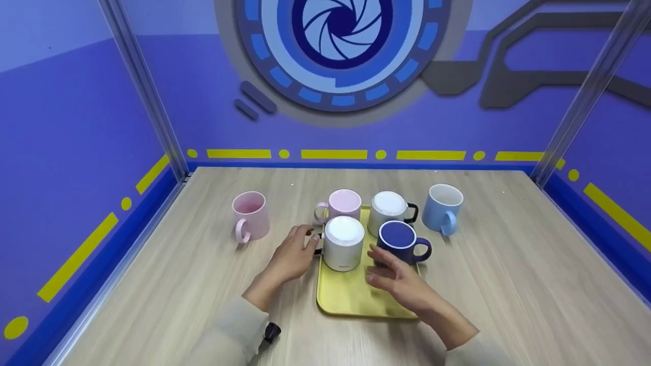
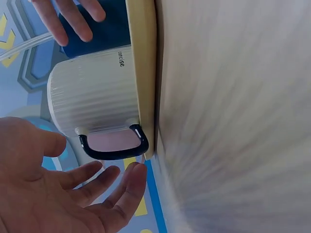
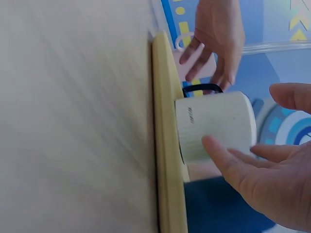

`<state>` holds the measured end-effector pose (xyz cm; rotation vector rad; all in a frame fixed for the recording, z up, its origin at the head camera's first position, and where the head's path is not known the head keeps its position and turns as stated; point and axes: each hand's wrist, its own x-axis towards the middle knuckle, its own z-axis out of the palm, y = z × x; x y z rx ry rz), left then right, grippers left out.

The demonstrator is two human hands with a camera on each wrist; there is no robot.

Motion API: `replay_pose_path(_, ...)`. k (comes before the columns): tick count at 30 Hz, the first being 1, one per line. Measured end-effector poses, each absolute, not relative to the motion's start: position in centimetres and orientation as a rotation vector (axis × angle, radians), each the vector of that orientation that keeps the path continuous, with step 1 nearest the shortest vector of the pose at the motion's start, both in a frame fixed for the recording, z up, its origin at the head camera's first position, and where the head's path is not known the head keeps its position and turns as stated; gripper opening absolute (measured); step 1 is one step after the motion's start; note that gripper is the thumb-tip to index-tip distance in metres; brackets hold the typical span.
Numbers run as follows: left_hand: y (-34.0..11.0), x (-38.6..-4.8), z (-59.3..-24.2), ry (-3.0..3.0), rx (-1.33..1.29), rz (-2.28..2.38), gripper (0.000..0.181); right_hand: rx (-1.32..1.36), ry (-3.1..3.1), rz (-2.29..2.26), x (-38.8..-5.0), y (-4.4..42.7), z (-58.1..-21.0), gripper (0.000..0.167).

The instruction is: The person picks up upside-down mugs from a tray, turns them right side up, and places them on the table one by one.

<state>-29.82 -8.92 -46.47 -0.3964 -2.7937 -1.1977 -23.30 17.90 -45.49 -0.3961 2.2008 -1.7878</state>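
A white ribbed mug [image 1: 343, 249] with a black handle [image 2: 114, 154] stands base up on the yellow tray [image 1: 351, 300]. My left hand [image 1: 293, 254] is at that handle, fingers loosely bent and not closed round it; whether a fingertip touches it I cannot tell. My right hand [image 1: 402, 284] hovers over the tray in front of the navy mug [image 1: 399, 241], fingers extended and holding nothing. In the right wrist view, the right hand [image 3: 272, 179] spreads beside the white mug [image 3: 216, 126]. Behind these stand a pink mug [image 1: 345, 203] and another white mug [image 1: 387, 216], also base up.
Left of the tray, a pink mug [image 1: 252, 216] stands upright on the wooden table [image 1: 168, 284]. To the right is a light blue mug [image 1: 441, 208], upright, its handle toward me. A blue-purple wall [image 1: 168, 101] encloses the back and sides.
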Motion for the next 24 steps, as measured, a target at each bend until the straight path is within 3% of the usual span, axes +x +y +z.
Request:
replay_pose_path(10, -8.5, -30.6, -47.5, -2.846, -0.405, -1.19, 0.034, -0.274, 2.28, -1.765, -24.5, 15.3, -46.7, 0.097)
replay_pose_path(24, -9.0, -31.2, -47.3, -2.825, -0.698, -1.253, 0.015, -0.35, 2.197, -1.871, -25.2, 14.3, -47.0, 0.102)
